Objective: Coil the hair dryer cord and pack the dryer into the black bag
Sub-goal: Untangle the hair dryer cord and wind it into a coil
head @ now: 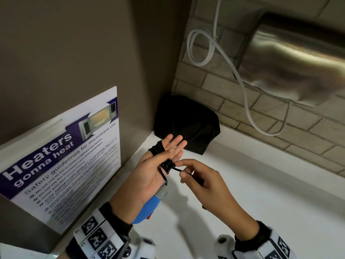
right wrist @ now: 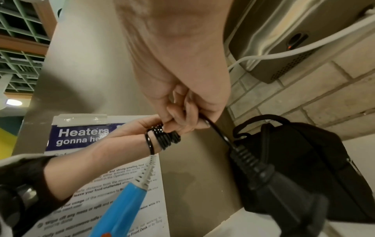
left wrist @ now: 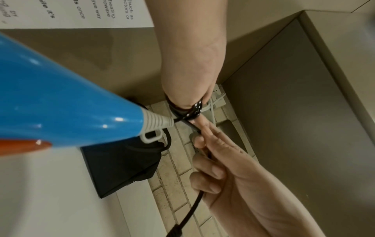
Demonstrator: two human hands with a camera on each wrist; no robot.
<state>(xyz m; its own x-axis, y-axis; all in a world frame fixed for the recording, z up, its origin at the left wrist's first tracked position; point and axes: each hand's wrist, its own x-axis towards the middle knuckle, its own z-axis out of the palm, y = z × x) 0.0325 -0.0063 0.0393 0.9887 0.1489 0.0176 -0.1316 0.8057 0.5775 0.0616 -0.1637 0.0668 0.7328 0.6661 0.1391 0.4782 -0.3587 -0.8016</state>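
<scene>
My left hand (head: 160,165) is flat, fingers straight, the black cord (head: 166,164) wound round it in loops. My right hand (head: 201,179) pinches the cord's free end just beside them. The blue dryer (head: 147,207) hangs below my left palm, lower centre. The bag (head: 188,124) sits on the desk (head: 261,193) at centre frame, in the corner.

Hair dryer (left wrist: 67,102), glossy blue with an orange-red patch and a pale grey ribbed collar; cord (head: 166,164), glossy black; bag (head: 186,124), plain black; poster (head: 61,157), white with a purple band and white lettering; wristbands (head: 97,238), black-and-white square markers.
</scene>
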